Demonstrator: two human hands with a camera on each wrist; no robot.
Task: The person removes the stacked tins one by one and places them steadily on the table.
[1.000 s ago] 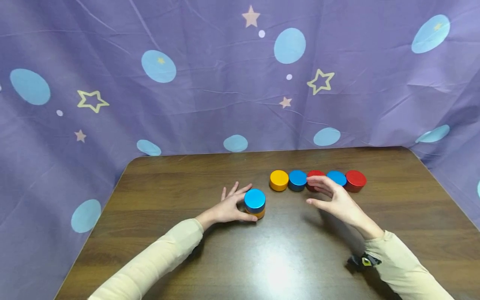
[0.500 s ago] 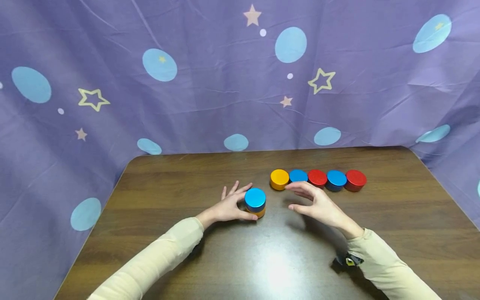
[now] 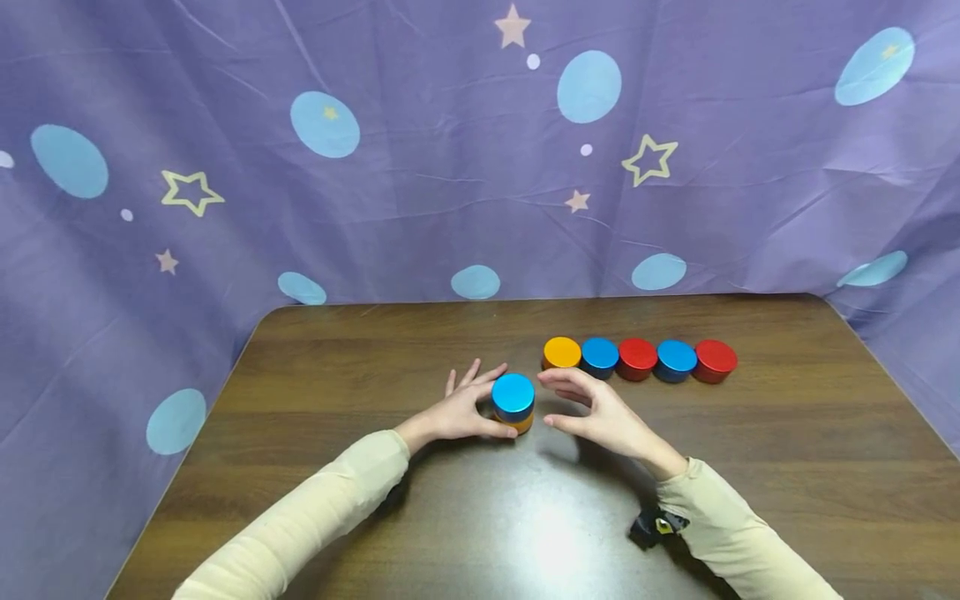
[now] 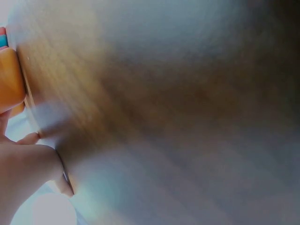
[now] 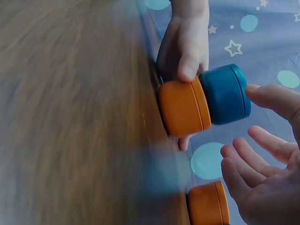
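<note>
A round blue-lidded container (image 3: 513, 395) stands on top of an orange container (image 5: 180, 110), a stack of two on the table. My left hand (image 3: 448, 416) grips the lower orange one from the left, thumb at the near side and fingers behind it. Just right of the stack, my right hand (image 3: 603, 417) hovers with fingers and thumb spread apart and nothing between them. In the right wrist view, a right fingertip overlaps the blue container's lid edge. The left wrist view catches only part of the left hand (image 4: 28, 171) beside an orange container (image 4: 10, 77).
Behind and to the right runs a row of similar containers: orange (image 3: 562, 352), blue (image 3: 600, 356), red (image 3: 637, 358), blue (image 3: 676, 360) and red (image 3: 716, 360). They stand side by side on the brown wooden table (image 3: 360, 350). A purple patterned cloth (image 3: 420, 150) hangs behind the table.
My right hand has moved left from in front of the row to beside the stack. The left hand keeps its grip on the orange container, and the stack stays in place.
</note>
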